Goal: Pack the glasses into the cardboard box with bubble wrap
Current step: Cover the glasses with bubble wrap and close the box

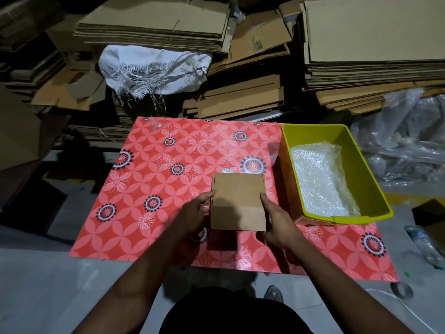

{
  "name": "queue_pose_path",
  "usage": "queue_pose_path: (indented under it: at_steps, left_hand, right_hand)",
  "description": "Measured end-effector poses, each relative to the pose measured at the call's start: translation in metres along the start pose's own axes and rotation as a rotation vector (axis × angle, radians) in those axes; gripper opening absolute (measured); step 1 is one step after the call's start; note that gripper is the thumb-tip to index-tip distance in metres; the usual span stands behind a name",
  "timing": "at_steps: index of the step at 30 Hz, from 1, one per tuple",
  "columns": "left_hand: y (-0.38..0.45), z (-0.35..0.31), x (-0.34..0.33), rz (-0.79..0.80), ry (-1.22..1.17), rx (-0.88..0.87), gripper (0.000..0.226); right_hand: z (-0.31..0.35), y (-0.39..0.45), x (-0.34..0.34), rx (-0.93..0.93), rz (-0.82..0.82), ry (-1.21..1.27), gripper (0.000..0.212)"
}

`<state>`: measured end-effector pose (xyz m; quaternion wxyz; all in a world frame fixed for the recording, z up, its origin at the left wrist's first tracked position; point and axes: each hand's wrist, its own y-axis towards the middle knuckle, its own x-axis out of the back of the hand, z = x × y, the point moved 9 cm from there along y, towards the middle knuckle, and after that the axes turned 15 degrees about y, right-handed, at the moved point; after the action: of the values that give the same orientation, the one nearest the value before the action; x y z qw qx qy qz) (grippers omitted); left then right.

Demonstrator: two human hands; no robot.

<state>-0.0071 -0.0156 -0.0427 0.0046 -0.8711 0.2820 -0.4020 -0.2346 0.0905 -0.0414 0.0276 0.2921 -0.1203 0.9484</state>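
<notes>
Nearest me, my left hand (196, 210) and right hand (277, 225) pinch the closed small cardboard box (238, 201) by its side edges above the red floral desk (154, 179), where I should keep it level; beyond, right, bubble wrap (320, 179) fills the yellow-green bin (313, 131).

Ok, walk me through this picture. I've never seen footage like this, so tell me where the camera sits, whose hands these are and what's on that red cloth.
There is one picture, from a camera worn on a person's head, looking down at their own two bare hands. No robot is involved. The left hand and right hand grip a closed cardboard box by its sides, above a table with a red flowered cloth. To the right stands a yellow-green bin with bubble wrap inside. Behind are stacks of flattened cardboard. No glasses can be clearly made out.
</notes>
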Motion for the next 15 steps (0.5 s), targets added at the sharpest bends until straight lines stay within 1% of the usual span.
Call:
queue_pose_path:
  at_steps: [2,6,9,12,13,15]
  left_hand:
    - [-0.001,0.001,-0.006,-0.005,0.006,0.005,0.054]
    - [-0.001,0.004,-0.012,0.016,0.039,0.041,0.065]
    - [-0.001,-0.005,-0.019,0.043,0.09,0.037,0.055]
    - [-0.002,-0.009,-0.018,0.008,0.084,0.058,0.041]
    - [-0.002,-0.008,-0.017,0.002,0.071,0.068,0.04]
    - [-0.002,-0.004,-0.016,0.004,0.067,0.058,0.047]
  right_hand:
    - [-0.003,-0.001,-0.003,0.004,-0.001,0.007,0.121]
    - [-0.007,-0.002,-0.009,-0.014,0.031,-0.035,0.124]
    - [-0.008,-0.005,-0.011,-0.043,0.027,-0.032,0.126]
    - [-0.01,-0.008,-0.011,-0.073,0.02,-0.025,0.124]
    - [-0.011,-0.008,-0.011,-0.078,0.021,-0.033,0.124]
    - [-0.01,-0.008,-0.009,-0.067,0.021,-0.043,0.123]
